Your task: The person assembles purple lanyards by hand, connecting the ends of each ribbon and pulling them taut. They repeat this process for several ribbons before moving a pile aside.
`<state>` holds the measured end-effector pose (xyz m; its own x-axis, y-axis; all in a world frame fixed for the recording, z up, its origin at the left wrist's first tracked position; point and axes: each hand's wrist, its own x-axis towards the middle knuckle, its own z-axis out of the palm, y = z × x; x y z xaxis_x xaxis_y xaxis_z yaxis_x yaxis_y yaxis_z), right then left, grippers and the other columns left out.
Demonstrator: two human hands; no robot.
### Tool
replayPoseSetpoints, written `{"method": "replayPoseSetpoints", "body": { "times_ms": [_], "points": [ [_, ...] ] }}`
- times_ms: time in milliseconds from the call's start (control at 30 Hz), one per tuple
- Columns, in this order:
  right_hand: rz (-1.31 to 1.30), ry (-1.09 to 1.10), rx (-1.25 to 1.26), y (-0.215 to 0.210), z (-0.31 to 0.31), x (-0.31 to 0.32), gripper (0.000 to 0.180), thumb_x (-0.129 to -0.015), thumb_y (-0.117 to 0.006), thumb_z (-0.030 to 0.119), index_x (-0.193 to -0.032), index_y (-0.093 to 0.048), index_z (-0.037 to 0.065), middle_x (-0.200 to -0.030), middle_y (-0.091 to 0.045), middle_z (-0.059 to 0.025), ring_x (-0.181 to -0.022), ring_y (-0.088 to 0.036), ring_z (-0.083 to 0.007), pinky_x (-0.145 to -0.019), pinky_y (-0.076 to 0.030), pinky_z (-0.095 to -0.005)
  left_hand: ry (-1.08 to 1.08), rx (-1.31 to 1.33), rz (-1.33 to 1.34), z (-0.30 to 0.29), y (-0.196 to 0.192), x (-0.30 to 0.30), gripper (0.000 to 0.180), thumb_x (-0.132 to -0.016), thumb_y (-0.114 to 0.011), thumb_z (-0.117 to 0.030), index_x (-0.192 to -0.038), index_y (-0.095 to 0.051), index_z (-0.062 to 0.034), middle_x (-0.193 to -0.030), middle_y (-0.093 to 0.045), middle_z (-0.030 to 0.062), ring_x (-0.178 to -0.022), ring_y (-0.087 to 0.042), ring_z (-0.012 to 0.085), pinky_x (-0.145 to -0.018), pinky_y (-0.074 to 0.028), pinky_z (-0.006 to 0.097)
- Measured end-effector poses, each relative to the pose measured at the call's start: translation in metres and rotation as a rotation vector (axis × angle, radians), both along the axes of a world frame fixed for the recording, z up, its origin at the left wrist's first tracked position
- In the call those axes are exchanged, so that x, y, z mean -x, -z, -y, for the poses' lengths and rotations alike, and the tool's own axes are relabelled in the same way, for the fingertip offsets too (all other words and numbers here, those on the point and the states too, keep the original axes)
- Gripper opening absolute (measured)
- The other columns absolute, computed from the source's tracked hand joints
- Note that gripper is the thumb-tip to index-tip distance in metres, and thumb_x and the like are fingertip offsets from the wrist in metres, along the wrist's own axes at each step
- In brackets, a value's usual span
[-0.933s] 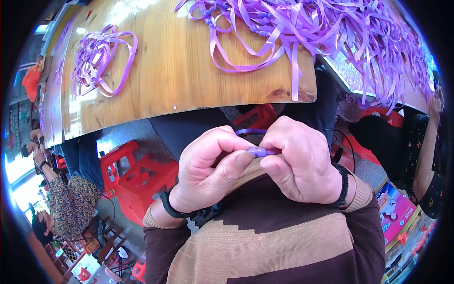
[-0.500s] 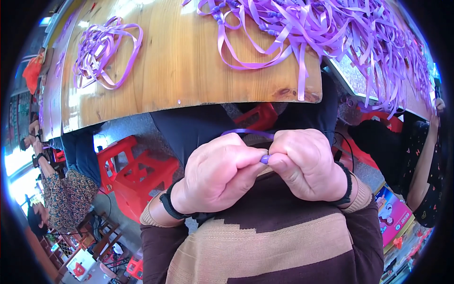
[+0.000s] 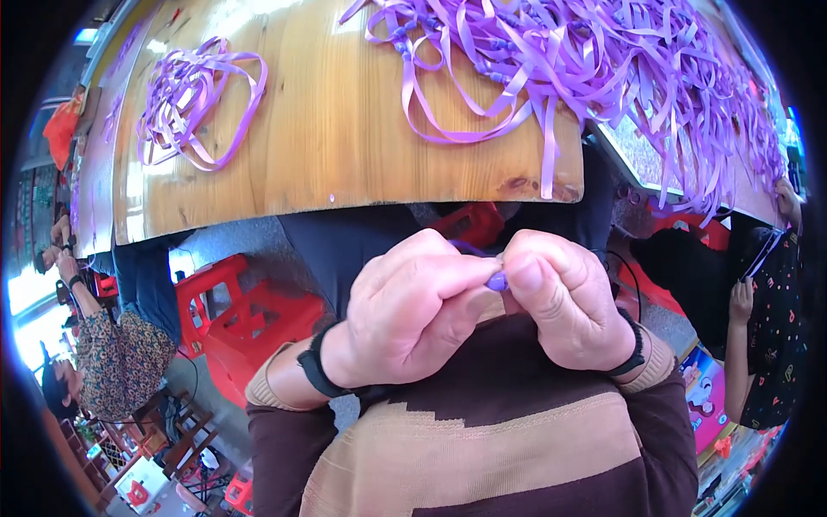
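In front of my chest, below the table edge, both hands meet at a small purple knot of ribbon. My left hand is closed, its thumb and forefinger pinching the ribbon beside the knot. Closed as well, my right hand presses its thumb and bent forefinger on the knot's other side. A strip of purple ribbon shows behind the fingers; most of its length is hidden by my hands. Dark bands circle both wrists.
On the wooden table lie a small heap of purple ribbons at left and a large tangled pile at right, spilling over. Red plastic stools stand left. One co-worker sits left, another right.
My fingers have shifted around the knot; the right thumb has tilted upward and more of the purple knot shows. The ribbon loop behind has dropped mostly out of sight. At right, the co-worker's hands have moved.
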<state>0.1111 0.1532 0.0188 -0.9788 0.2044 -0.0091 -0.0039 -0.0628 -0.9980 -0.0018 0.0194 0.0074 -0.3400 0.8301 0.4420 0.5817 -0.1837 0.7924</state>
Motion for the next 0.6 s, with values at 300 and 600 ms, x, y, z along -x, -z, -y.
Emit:
{"method": "replayPoseSetpoints", "body": {
  "times_ms": [300, 600],
  "points": [
    [-0.124, 0.113, -0.188, 0.007, 0.002, 0.003, 0.029, -0.093, -0.041, 0.022, -0.074, -0.047, 0.001, -0.063, -0.045, -0.0050, -0.053, -0.044, -0.0137, -0.049, -0.035, -0.0252, -0.110, -0.108, 0.127, -0.014, 0.009, -0.010, 0.030, -0.092, -0.042, -0.026, -0.087, -0.052, 0.0012, -0.074, -0.053, 0.0095, -0.061, -0.048, 0.0184, -0.055, -0.039, 0.028],
    [-0.181, 0.100, -0.257, 0.006, 0.003, 0.004, 0.026, -0.093, -0.041, 0.018, -0.074, -0.047, 0.001, -0.063, -0.046, -0.0055, -0.051, -0.045, -0.0169, -0.048, -0.036, -0.0271, -0.104, -0.276, -0.062, -0.022, 0.026, -0.004, 0.021, -0.085, -0.055, -0.020, -0.073, -0.050, -0.0032, -0.060, -0.046, 0.0064, -0.046, -0.042, 0.0198, -0.041, -0.034, 0.030]
  ]
}}
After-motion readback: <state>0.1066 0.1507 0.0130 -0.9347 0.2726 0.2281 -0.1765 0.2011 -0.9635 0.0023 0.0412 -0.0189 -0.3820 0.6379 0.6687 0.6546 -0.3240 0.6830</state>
